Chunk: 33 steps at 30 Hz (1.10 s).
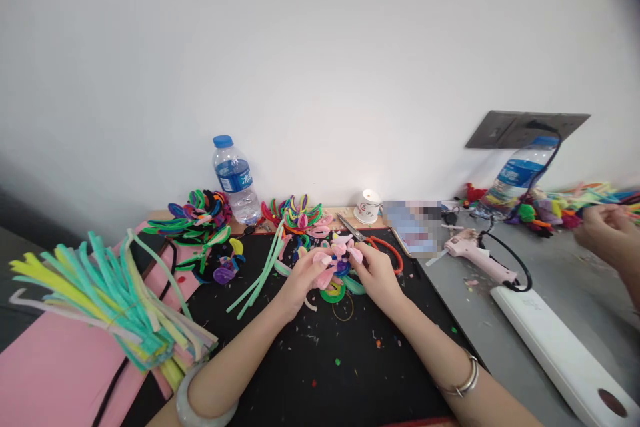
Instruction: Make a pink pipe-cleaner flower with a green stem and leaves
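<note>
Between my two hands is a pink pipe-cleaner flower (341, 248) with looped petals, held just above the black mat. My left hand (304, 278) pinches its left side, a pink loop under the fingers. On the other side, my right hand (379, 275) has thumb and fingers closed on a petal. Directly beneath lie green and blue pipe-cleaner loops (333, 291), partly hidden by the flower. Scissors with orange handles (393, 248) rest just beyond my right hand. A few mint pipe cleaners (261, 273) lie left of my left hand.
A bundle of pipe cleaners (115, 300) covers the left side. Water bottles (235, 180) (520, 173), a paper cup (368, 207) and a phone (413, 230) stand or lie along the wall. Rightward are a pink glue gun (480, 257), a white case (555, 347) and another person's hand (607, 233).
</note>
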### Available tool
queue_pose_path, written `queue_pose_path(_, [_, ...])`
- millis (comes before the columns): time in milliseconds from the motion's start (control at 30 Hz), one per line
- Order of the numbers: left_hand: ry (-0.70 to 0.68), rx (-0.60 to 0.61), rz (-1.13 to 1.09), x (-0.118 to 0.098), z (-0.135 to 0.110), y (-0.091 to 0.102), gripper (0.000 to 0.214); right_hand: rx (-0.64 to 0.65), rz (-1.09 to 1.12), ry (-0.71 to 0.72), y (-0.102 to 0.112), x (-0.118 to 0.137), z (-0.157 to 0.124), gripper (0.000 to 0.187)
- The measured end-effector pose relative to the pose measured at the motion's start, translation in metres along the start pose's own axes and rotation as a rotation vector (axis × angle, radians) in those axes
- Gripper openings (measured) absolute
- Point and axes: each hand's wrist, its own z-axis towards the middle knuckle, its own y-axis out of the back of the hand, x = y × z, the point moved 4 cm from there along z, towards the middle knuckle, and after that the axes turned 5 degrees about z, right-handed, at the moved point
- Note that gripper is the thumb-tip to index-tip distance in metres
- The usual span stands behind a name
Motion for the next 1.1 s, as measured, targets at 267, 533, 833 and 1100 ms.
queue_pose_path(267, [-0.010, -0.041, 0.067, 0.001, 0.001, -0.004, 0.030, 0.038, 0.056, -0.035, -0.001, 0.001, 0.000, 0.013])
queue_pose_path(533, [-0.003, -0.114, 0.029, 0.001, 0.004, 0.001, 0.029, 0.048, 0.182, -0.070, -0.004, -0.002, -0.002, 0.008])
queue_pose_path(833, [0.003, -0.126, 0.195, 0.006, 0.005, 0.003, 0.025, 0.042, 0.190, -0.012, -0.005, 0.001, -0.002, 0.008])
queue_pose_path(1100, [0.012, -0.128, 0.259, 0.010, 0.007, 0.003, 0.027, 0.061, 0.176, 0.004, -0.005, 0.005, -0.003, 0.007])
